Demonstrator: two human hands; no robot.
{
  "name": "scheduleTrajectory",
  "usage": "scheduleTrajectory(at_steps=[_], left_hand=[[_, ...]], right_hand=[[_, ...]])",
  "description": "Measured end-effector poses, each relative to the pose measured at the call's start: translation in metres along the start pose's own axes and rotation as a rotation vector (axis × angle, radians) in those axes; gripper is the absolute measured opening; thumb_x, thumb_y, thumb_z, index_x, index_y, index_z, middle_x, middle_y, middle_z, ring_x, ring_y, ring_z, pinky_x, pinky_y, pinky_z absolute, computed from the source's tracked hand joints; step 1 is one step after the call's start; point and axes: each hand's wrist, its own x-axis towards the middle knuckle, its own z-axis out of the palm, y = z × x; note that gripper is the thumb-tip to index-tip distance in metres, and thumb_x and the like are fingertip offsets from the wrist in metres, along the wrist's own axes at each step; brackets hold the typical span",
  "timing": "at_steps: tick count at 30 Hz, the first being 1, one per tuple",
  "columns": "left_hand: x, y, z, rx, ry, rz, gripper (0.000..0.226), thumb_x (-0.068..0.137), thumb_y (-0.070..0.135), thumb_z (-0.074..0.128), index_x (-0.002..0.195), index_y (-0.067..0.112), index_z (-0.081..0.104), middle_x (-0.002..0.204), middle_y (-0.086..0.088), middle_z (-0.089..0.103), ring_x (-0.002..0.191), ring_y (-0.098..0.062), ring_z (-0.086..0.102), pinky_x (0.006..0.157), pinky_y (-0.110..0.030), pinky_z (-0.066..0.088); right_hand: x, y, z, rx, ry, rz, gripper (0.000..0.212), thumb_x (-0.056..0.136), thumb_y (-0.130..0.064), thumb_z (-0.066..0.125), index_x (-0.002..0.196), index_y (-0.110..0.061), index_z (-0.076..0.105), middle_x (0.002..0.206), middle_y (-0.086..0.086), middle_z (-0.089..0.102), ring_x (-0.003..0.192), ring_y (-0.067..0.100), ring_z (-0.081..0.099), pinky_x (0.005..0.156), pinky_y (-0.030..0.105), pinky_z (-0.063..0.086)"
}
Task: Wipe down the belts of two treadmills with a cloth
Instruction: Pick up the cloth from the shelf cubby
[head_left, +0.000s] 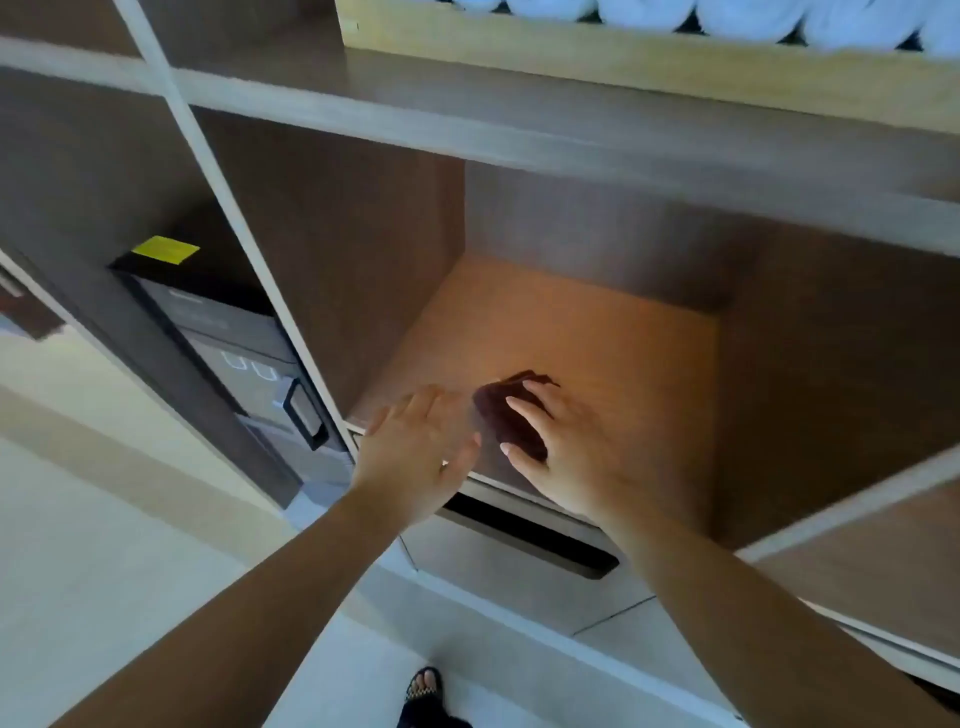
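A small dark maroon cloth (501, 410) lies bunched on the lit wooden floor of an open cabinet compartment (597, 338), near its front edge. My right hand (566, 452) rests on the cloth with its fingers curled over it. Just to the left, my left hand (415, 447) hovers with fingers spread, palm down, holding nothing; its fingertips nearly touch the cloth. No treadmill is in view.
A shelf (519, 119) overhangs the compartment, with rolled white towels (727, 15) in a tray above. A dark appliance with a yellow label (165, 249) fills the left bay. Below the compartment is a dark slot (535, 535). Pale tiled floor and my sandalled foot (423, 691) lie below.
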Motion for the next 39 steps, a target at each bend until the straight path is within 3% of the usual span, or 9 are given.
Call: scheduleTrajectory(at_steps=[5, 12, 17, 23, 39], left_hand=[[0.023, -0.024, 0.014, -0.02, -0.075, 0.077, 0.045, 0.086, 0.047, 0.037, 0.121, 0.023, 0.051, 0.116, 0.001, 0.058, 0.105, -0.019, 0.056, 0.088, -0.038, 0.046], [0.047, -0.046, 0.034, -0.029, -0.151, 0.192, 0.051, 0.086, 0.049, 0.035, 0.125, 0.02, 0.051, 0.119, 0.002, 0.059, 0.109, -0.015, 0.054, 0.089, -0.035, 0.046], [0.053, -0.051, 0.047, 0.008, -0.198, 0.234, 0.051, 0.086, 0.052, 0.036, 0.124, 0.022, 0.052, 0.117, 0.004, 0.06, 0.107, -0.013, 0.055, 0.085, -0.034, 0.048], [0.066, -0.06, 0.048, -0.007, -0.219, 0.258, 0.049, 0.088, 0.05, 0.04, 0.128, 0.023, 0.049, 0.123, 0.004, 0.057, 0.111, -0.014, 0.053, 0.086, -0.035, 0.049], [0.076, -0.042, 0.051, -0.105, -0.303, 0.384, 0.049, 0.091, 0.047, 0.042, 0.135, 0.026, 0.038, 0.133, 0.007, 0.047, 0.117, -0.01, 0.046, 0.093, -0.032, 0.045]], right_hand=[[0.008, 0.004, 0.027, -0.021, -0.115, 0.174, 0.064, 0.089, -0.064, 0.036, 0.146, -0.035, 0.03, 0.158, -0.004, 0.017, 0.146, 0.018, 0.008, 0.116, 0.047, 0.014], [0.005, -0.01, 0.042, -0.046, 0.021, 0.349, 0.056, 0.089, -0.058, 0.042, 0.141, -0.037, 0.039, 0.154, -0.003, 0.029, 0.144, 0.021, 0.018, 0.111, 0.051, 0.024], [0.003, -0.023, 0.047, -0.067, 0.015, 0.664, 0.062, 0.089, -0.061, 0.031, 0.146, -0.037, 0.026, 0.158, -0.003, 0.018, 0.145, 0.021, 0.009, 0.109, 0.052, 0.021], [0.008, -0.018, 0.045, -0.106, -0.098, 0.605, 0.075, 0.082, -0.068, 0.037, 0.147, -0.043, 0.007, 0.159, -0.008, 0.002, 0.145, 0.023, -0.003, 0.107, 0.059, 0.019], [-0.014, -0.02, 0.034, 0.044, 0.099, 0.749, 0.051, 0.09, -0.042, 0.051, 0.14, -0.034, 0.042, 0.149, -0.011, 0.037, 0.141, 0.019, 0.026, 0.106, 0.051, 0.037]])
